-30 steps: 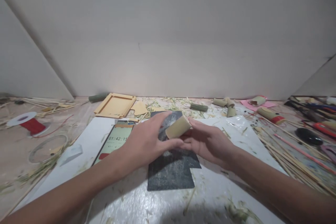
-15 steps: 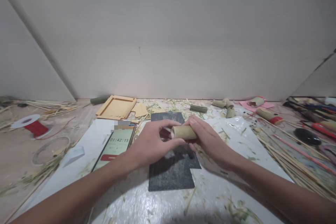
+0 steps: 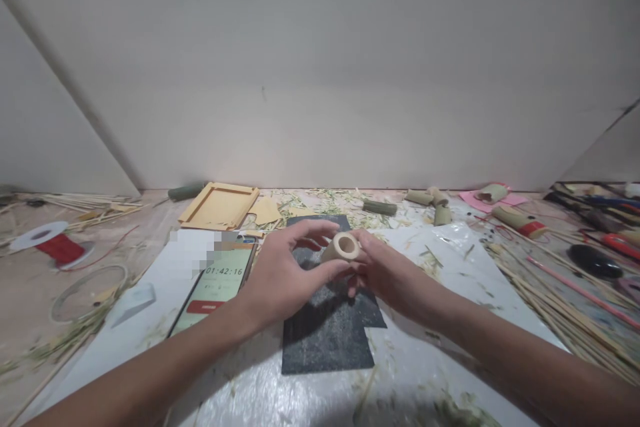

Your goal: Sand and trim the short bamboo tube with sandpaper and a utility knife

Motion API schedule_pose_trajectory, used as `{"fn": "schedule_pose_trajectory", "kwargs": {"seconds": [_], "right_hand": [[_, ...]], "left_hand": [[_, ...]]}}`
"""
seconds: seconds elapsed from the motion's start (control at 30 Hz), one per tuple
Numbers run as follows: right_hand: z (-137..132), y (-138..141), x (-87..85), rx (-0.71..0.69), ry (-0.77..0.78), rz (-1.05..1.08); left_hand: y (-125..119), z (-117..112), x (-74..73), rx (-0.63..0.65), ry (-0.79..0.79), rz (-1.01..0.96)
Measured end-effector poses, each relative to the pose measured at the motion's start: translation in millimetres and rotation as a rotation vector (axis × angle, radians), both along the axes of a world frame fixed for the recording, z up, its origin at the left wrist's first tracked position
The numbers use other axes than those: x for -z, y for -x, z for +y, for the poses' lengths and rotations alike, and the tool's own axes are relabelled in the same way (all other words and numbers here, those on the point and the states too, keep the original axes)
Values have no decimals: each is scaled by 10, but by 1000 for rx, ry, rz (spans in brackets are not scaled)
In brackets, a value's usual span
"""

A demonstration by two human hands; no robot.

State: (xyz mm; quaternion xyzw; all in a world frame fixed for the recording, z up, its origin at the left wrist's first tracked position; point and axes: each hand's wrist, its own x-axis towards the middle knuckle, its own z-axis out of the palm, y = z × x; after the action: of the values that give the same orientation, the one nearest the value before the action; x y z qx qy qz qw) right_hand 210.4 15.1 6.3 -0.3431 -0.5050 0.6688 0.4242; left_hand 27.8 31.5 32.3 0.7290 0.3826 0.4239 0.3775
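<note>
A short hollow bamboo tube (image 3: 341,247) is held between both hands, its open end turned up toward me. My left hand (image 3: 283,270) pinches it with thumb and fingers from the left. From the right, my right hand (image 3: 383,270) grips its far side. Both hands hover just above a dark sheet of sandpaper (image 3: 327,333) lying on a white plastic-covered board (image 3: 440,320).
A phone (image 3: 213,287) showing a timer lies left of the sandpaper. A wooden tray (image 3: 219,205), bamboo pieces (image 3: 379,207) and shavings sit at the back. Left lies a red thread spool (image 3: 53,247); right, bamboo sticks (image 3: 560,307) and tools (image 3: 593,260).
The bamboo tube has been turned from lying sideways to pointing its open end at me. Both hands stayed over the sandpaper and the timer advanced one second.
</note>
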Motion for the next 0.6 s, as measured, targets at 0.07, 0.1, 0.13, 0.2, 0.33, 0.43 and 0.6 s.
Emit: {"fn": "schedule_pose_trajectory", "kwargs": {"seconds": [0.07, 0.1, 0.13, 0.2, 0.33, 0.43, 0.6], "right_hand": [[-3, -3, -13, -88, 66, 124], [-8, -6, -32, -108, 93, 147], [-15, -10, -58, -118, 108, 148], [-27, -22, -112, -97, 88, 72], [7, -74, -123, 150, -315, -513], [75, -125, -44, 159, -629, -935], [41, -136, 4, 24, -769, -1101]], "left_hand": [[-8, -21, 12, 10, -60, 10], [-10, -23, 11, 25, -75, 11], [-6, -15, 1, 35, -80, 13], [21, 34, -37, 14, -81, 21], [159, 187, -88, 13, -63, 299], [266, 229, 19, 290, -48, 704], [302, 165, 289, 377, -157, 1047]]}}
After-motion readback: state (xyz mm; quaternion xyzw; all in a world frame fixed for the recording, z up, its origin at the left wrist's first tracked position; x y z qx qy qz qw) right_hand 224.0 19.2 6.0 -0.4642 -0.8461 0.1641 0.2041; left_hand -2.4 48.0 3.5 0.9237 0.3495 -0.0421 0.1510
